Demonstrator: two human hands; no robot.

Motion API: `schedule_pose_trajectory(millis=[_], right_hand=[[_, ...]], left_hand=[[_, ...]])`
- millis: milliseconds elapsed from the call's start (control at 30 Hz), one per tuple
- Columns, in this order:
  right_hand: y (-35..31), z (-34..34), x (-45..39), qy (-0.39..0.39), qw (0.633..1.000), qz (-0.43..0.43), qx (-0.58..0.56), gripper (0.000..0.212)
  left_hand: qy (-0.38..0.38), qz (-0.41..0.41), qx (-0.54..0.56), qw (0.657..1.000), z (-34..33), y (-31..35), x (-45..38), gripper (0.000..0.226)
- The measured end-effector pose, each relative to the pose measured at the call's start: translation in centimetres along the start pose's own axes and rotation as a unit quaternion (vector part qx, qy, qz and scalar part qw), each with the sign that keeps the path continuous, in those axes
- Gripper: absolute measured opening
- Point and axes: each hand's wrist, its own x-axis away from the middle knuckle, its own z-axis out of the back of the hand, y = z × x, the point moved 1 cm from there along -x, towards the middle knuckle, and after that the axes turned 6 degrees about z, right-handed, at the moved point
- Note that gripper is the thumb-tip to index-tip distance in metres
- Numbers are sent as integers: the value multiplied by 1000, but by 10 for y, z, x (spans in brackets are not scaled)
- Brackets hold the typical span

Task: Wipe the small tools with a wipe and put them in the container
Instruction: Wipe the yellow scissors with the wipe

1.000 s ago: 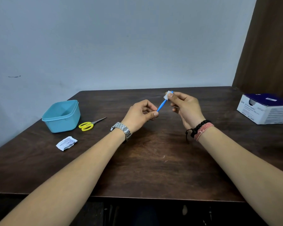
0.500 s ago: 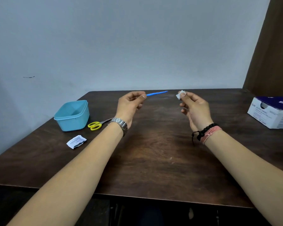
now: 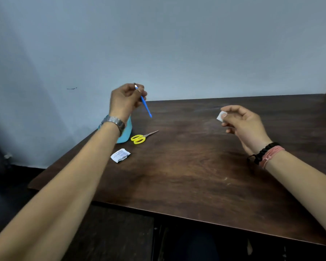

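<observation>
From the head view, a person sat at a dark wooden table [image 3: 186, 166] set against a pale wall, both bare forearms reaching forward over it.

The left hand [image 3: 125, 99], with a metal watch [image 3: 114, 122] on its wrist, was raised above the far left part of the table. Its curled fingers pinched the upper end of a thin blue tool [image 3: 146, 107], which slanted down and to the right, its lower tip free in the air.

Directly below that hand and wrist sat the light blue container [image 3: 127, 133], mostly hidden by the arm, with only part of its side wall showing. Just to its right, yellow-handled scissors [image 3: 141, 138] lay flat on the table, blades pointing far right. Nearer than these, a small torn white sachet [image 3: 120, 155] lay on the wood.

The right hand [image 3: 243, 123], wearing a black beaded bracelet and a pink thread band [image 3: 269, 155] on the wrist, was held over the right part of the table, well apart from the left hand. Its thumb and fingers pinched a small folded white wipe [image 3: 220, 116], the remaining fingers curled beneath.
</observation>
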Motion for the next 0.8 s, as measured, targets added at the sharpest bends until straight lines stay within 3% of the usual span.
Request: schedule_pose_trajectory(millis=[133, 233, 467, 567, 700, 767, 800], right_hand=[[0, -6, 3, -22, 1000, 12, -17, 14], [0, -5, 4, -31, 999, 7, -18, 15], [1, -4, 6, -58, 998, 3, -6, 11], [2, -5, 7, -69, 998, -2, 3, 11], [3, -7, 7, -86, 996, -7, 21, 17], [3, -7, 8, -93, 995, -13, 28, 19], [3, -7, 8, -94, 995, -16, 32, 19]], left_hand=[[59, -14, -230, 971, 52, 8, -27, 9], [67, 8, -338, 939, 69, 1, -37, 13], [44, 68, -458, 885, 79, -19, -43, 26], [27, 18, -498, 867, 74, -20, -38, 37], [-64, -89, -488, 866, 44, -13, -18, 26], [-141, -99, -534, 828, 21, -18, -3, 26], [-172, -86, -581, 791, 9, -23, 4, 29]])
